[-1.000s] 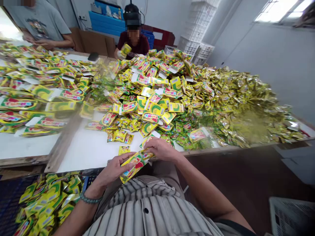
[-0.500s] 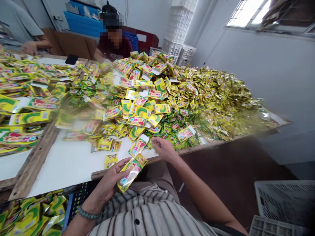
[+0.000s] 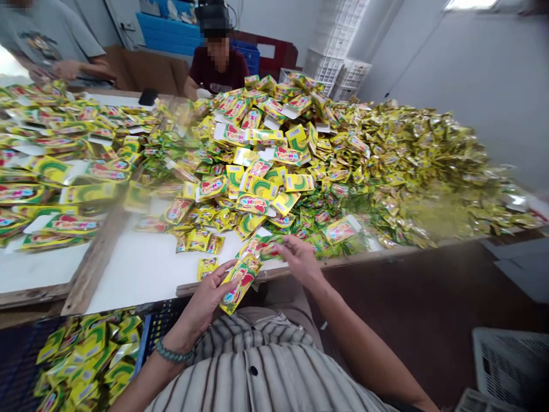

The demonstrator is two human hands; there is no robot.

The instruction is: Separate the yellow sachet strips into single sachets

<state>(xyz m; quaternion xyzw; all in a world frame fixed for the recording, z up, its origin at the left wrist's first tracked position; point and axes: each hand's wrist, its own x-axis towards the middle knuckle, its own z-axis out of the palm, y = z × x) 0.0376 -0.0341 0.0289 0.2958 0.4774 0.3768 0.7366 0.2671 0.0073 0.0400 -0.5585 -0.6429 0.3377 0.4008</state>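
Observation:
My left hand (image 3: 205, 301) is closed around a yellow, red and green packet (image 3: 237, 284), held upright just below the table's front edge. My right hand (image 3: 301, 258) is at the table edge, its fingers pinched on another small yellow packet (image 3: 268, 247) drawn from the heap. A large heap of yellow sachets and packets (image 3: 300, 154) covers the white table (image 3: 141, 269) in front of me.
A crate of yellow packets (image 3: 81, 360) stands at the lower left beside my arm. Two other people work at the far side, one in a grey shirt (image 3: 47, 40), one in a dark red shirt (image 3: 217, 63). White crates (image 3: 338, 74) stack at the back; another white crate (image 3: 510, 360) sits lower right.
My right hand has taken a packet from the heap's edge and pulled it toward the left hand's packet. The left hand keeps its packet. The camera has shifted.

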